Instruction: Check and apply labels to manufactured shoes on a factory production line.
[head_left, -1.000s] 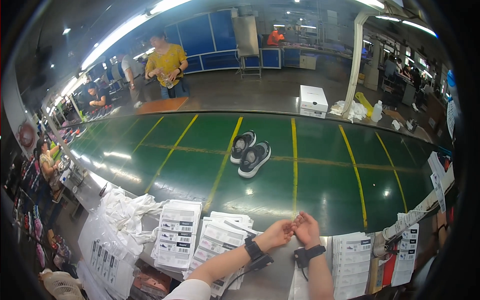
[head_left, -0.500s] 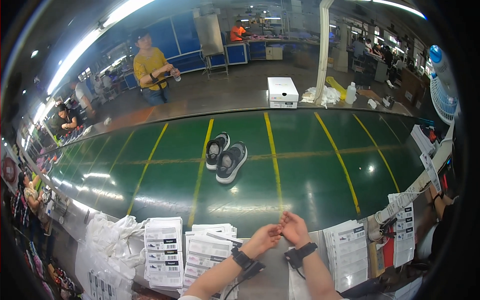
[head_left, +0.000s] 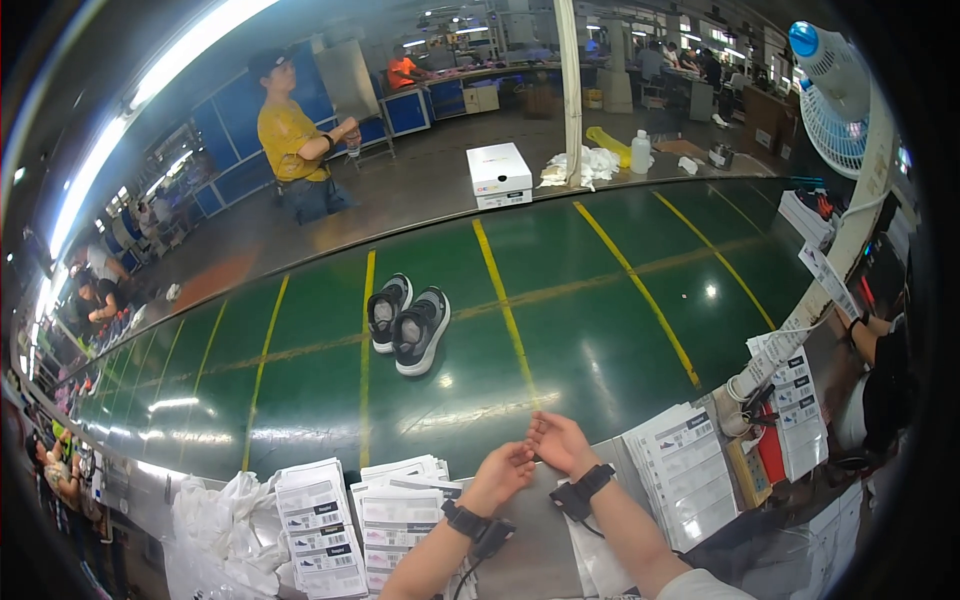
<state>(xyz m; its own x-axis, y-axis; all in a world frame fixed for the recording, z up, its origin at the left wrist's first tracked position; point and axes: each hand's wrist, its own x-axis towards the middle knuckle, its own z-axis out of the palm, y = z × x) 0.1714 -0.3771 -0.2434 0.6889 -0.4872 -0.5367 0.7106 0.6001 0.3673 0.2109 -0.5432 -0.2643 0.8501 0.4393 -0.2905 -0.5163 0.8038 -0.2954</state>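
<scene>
My left hand (head_left: 503,473) and my right hand (head_left: 560,442) are close together above the near edge of the green conveyor belt (head_left: 600,360). Nothing shows in either hand, and the fingers are loosely curled, not pressed into fists. Each wrist wears a black strap with a small device and a cable. Farther up the belt, left of my hands, a pair of black-and-grey sneakers (head_left: 420,330) with white soles stands side by side. Stacks of printed label sheets (head_left: 405,520) lie by my left forearm. Another label stack (head_left: 685,475) lies right of my right forearm.
Crumpled white paper (head_left: 225,520) is heaped at the near left. Across the belt are a white shoebox (head_left: 500,172), a post (head_left: 570,90), a white bottle (head_left: 640,152) and a person in yellow (head_left: 295,145). A blue-and-white fan (head_left: 835,100) is at right.
The view has tilted and shifted, so the scene sits differently in the picture. My hands keep nearly the same pose. Across the belt, the person in yellow has turned their head toward the right.
</scene>
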